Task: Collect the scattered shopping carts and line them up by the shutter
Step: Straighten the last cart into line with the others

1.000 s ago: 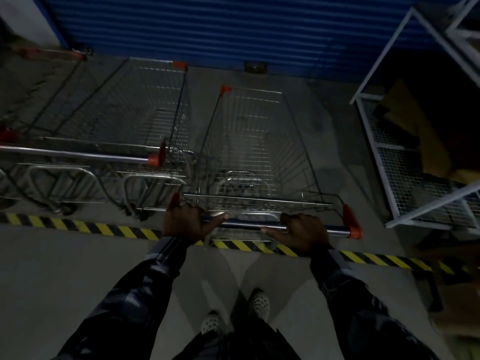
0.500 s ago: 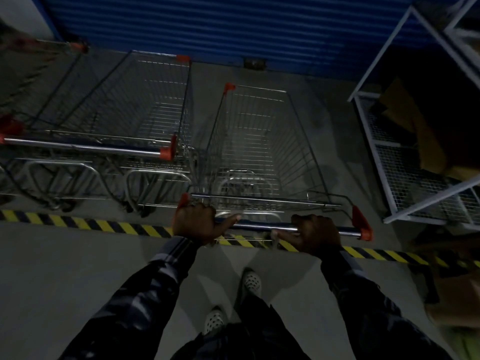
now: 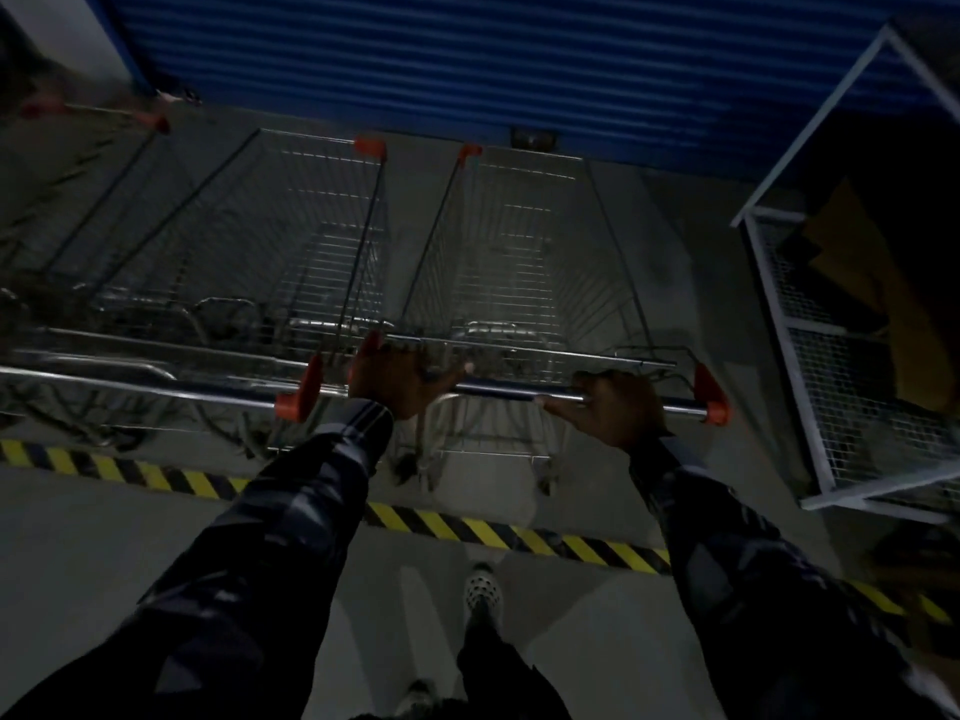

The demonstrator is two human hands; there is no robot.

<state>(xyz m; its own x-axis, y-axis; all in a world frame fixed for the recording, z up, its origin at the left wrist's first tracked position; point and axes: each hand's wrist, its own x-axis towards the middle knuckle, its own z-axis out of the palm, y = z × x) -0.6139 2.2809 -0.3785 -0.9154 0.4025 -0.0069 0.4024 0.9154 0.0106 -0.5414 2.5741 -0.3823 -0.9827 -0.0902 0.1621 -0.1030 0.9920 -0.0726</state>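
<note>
A wire shopping cart (image 3: 524, 262) with orange corner caps stands in front of me, its nose close to the blue shutter (image 3: 467, 65). My left hand (image 3: 400, 381) grips the left end of its chrome handle bar (image 3: 519, 392). My right hand (image 3: 615, 407) grips the same bar further right. A second cart (image 3: 291, 241) stands side by side on its left, and a third cart (image 3: 78, 210) lies beyond that, all pointing at the shutter.
A white wire-mesh rack (image 3: 841, 356) holding cardboard stands close on the right. A yellow-and-black hazard stripe (image 3: 467, 527) crosses the concrete floor under my arms. My shoe (image 3: 483, 589) is behind the stripe. A small dark fitting (image 3: 532, 140) sits at the shutter's foot.
The cart has rolled forward towards the shutter, past the hazard stripe, and now stands level with the cart on its left. Both hands stayed on the handle.
</note>
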